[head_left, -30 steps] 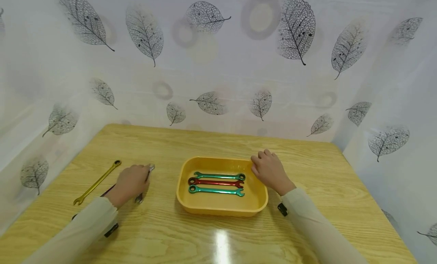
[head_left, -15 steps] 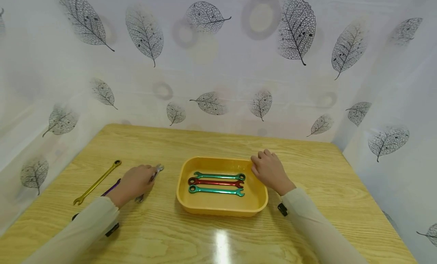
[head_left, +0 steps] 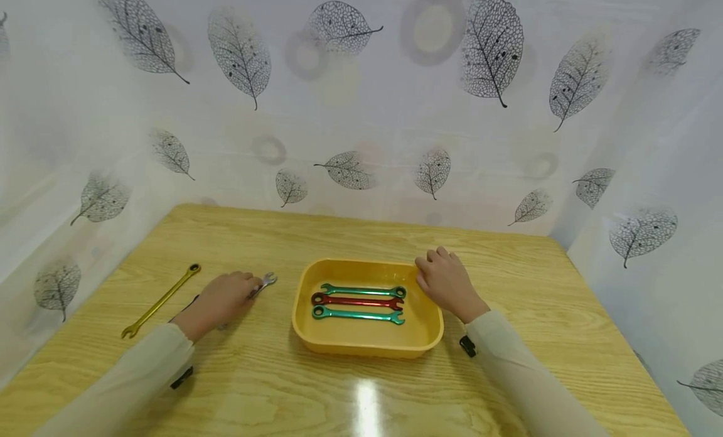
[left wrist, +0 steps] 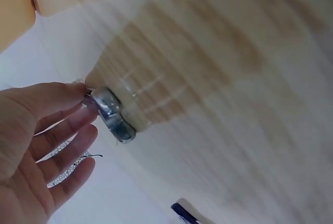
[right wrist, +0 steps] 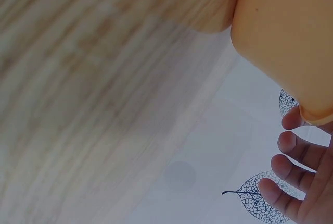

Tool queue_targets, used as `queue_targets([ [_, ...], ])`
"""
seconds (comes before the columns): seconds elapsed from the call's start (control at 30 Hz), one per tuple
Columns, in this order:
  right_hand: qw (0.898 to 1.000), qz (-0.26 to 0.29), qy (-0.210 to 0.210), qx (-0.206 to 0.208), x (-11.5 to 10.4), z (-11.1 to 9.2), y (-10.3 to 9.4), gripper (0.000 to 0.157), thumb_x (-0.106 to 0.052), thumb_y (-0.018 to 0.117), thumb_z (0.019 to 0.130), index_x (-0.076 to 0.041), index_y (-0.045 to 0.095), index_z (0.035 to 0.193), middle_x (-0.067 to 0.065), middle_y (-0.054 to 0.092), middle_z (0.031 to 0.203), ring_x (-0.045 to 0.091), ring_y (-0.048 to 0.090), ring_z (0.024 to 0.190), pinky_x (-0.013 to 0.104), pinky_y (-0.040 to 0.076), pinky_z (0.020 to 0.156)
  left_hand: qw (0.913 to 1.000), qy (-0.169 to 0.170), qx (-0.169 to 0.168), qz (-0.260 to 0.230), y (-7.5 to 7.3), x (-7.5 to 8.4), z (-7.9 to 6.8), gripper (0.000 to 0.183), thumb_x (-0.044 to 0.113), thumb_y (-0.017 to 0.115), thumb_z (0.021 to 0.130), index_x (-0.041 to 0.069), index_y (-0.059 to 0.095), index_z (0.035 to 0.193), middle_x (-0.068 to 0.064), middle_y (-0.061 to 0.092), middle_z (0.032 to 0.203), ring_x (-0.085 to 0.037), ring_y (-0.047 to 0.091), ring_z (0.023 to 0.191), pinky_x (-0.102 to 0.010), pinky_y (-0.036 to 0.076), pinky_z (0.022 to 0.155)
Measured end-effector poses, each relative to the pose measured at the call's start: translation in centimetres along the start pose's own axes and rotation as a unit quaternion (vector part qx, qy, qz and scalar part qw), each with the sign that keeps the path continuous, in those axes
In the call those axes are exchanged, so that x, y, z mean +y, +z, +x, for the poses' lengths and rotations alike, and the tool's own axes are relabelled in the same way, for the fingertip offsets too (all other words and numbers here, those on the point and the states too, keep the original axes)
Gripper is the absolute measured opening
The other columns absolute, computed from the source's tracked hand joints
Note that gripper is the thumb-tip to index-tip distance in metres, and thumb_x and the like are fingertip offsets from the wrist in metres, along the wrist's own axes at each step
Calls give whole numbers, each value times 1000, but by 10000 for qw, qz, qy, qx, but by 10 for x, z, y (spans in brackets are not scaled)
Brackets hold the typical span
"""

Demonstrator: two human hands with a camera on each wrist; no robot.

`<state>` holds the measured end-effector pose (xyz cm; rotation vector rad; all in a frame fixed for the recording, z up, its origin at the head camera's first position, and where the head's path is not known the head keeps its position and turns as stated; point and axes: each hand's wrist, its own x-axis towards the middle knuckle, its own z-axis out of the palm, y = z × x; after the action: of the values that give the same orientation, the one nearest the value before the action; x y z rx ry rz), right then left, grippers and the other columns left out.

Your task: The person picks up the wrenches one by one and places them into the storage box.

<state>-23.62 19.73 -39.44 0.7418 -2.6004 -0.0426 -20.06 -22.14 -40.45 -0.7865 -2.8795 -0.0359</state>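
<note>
My left hand pinches a silver combination wrench, its open end showing past the fingertips. In the left wrist view, thumb and forefinger grip the wrench while the other fingers hang loose. On the right, my right hand holds the rim of a yellow plastic basin at its far right corner. The right wrist view has the forefinger against the basin's lip. Inside the basin lie a green wrench, a red wrench and a teal wrench, side by side.
A gold wrench lies slanted on the wooden table, left of my left hand. Another dark purple wrench is mostly hidden by the left hand in the head view. A leaf-print sheet encloses the table's back and sides.
My left hand has shifted slightly right with the silver wrench, which has turned so its open end points toward the basin. The right hand and basin have stayed put.
</note>
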Motion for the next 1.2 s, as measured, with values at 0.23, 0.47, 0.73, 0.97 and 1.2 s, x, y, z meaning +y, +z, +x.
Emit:
queue_targets([
  [0.23, 10000, 1, 6, -12, 0, 0, 0, 7, -15, 56, 87, -10, 58, 82, 4, 46, 68, 20, 36, 66, 30, 30, 59, 9981, -563, -71, -245, -1, 2, -4, 15, 13, 72, 79, 4, 63, 85, -7, 60, 77, -20, 56, 67, -34, 45, 56],
  [0.47, 10000, 15, 13, -76, 1, 1, 0, 8, -15, 56, 88, -10, 57, 82, 4, 45, 68, 20, 35, 66, 30, 28, 60, 9887, -1121, -384, -917, -6, 7, -4, 12, 11, 71, 79, 3, 62, 75, -4, 55, 68, -14, 46, 61, -28, 38, 54],
  [0.73, 10000, 30, -26, -7, 2, 1, 1, 9, -14, 56, 88, -10, 57, 79, 4, 44, 66, 19, 35, 64, 29, 29, 58, 9610, -1882, -664, -1912, -9, 10, -2, 18, 7, 70, 79, -4, 67, 92, -12, 67, 84, -17, 58, 68, -34, 49, 60],
  [0.97, 10000, 88, -6, -27, 1, 2, 0, 9, -14, 56, 88, -10, 57, 80, 4, 44, 67, 19, 34, 63, 30, 30, 58, 9517, -2187, -535, -2086, -11, 10, 1, 25, 4, 73, 75, -6, 69, 97, -15, 69, 86, -24, 64, 74, -39, 51, 65],
  [1.2, 10000, 72, -24, -25, 1, 2, 0, 8, -14, 57, 87, -10, 56, 79, 4, 44, 66, 19, 35, 63, 29, 29, 57, 9465, -2422, -674, -2022, -11, 10, 2, 24, 6, 73, 76, -5, 71, 98, -16, 70, 85, -20, 62, 67, -33, 49, 57],
])
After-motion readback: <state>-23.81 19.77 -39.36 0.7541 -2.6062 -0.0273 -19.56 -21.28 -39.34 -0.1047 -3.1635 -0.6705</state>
